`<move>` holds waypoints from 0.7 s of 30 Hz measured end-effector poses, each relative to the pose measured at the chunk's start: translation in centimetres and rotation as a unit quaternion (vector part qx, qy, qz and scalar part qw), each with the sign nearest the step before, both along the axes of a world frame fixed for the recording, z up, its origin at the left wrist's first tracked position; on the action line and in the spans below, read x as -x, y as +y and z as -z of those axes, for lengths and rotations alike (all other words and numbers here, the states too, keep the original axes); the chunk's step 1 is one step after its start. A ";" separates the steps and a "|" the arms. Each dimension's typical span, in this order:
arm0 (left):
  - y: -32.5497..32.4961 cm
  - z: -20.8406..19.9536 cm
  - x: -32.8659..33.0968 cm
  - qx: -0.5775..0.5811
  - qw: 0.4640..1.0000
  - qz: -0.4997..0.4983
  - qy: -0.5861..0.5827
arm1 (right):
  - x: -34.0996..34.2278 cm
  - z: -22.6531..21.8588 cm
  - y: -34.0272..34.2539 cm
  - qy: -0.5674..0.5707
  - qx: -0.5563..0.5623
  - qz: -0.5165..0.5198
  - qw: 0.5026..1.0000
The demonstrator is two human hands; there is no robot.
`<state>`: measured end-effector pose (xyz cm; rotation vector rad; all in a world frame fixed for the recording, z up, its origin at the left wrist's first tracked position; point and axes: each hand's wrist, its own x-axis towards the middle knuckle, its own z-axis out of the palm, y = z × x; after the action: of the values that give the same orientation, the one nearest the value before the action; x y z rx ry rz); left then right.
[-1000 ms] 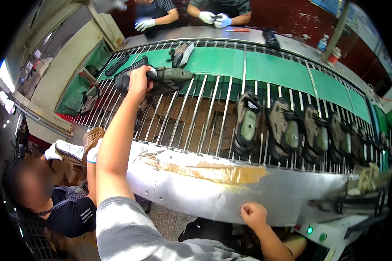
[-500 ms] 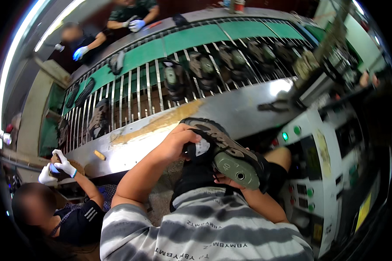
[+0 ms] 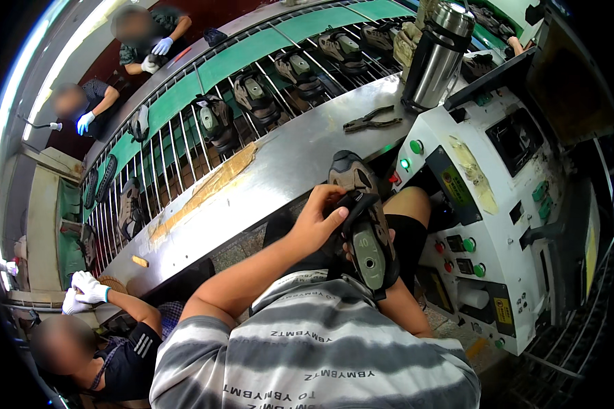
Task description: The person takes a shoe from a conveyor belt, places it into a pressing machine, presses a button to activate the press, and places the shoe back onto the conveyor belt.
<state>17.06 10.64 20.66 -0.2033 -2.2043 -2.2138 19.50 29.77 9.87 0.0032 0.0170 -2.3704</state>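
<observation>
Over my lap, a brown and black shoe (image 3: 353,178) points its toe away from me, toward the bench. A green shoe last (image 3: 370,255) fills its opening, with a round hole near the heel. My left hand (image 3: 320,217) is closed on the black tongue at the shoe's opening, thumb and fingers pinching it. From the right, my right hand (image 3: 391,235) holds the shoe from below and behind; only bits of its fingers show around the sides.
A metal bench (image 3: 280,174) lies ahead, bearing pliers (image 3: 373,120) and a steel flask (image 3: 441,58). Beyond it, shoes on lasts line a slatted rack (image 3: 177,146) beside a green belt (image 3: 245,51). A white control cabinet (image 3: 484,177) stands right. Gloved co-workers are left and across.
My view has swung right, bringing the pliers and flask into plain sight. The shoe has turned so its toe points more straight away; both hands still hold it.
</observation>
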 end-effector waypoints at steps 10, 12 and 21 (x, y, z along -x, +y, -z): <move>1.8 -0.3 -1.9 -0.161 0.962 -0.072 -0.207 | 2.5 0.3 -1.0 0.037 0.136 -0.040 0.989; 0.6 -0.6 -2.0 -0.134 0.965 -0.037 -0.222 | 2.3 -0.3 -1.3 0.047 0.137 -0.041 0.989; 0.2 -2.3 -2.4 -0.053 0.974 -0.041 -0.215 | 2.3 -0.8 -2.0 0.044 0.047 0.018 0.998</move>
<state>19.43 10.80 22.92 0.3989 -2.2114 -2.5105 17.24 27.79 10.69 -0.1475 -0.0518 -2.4044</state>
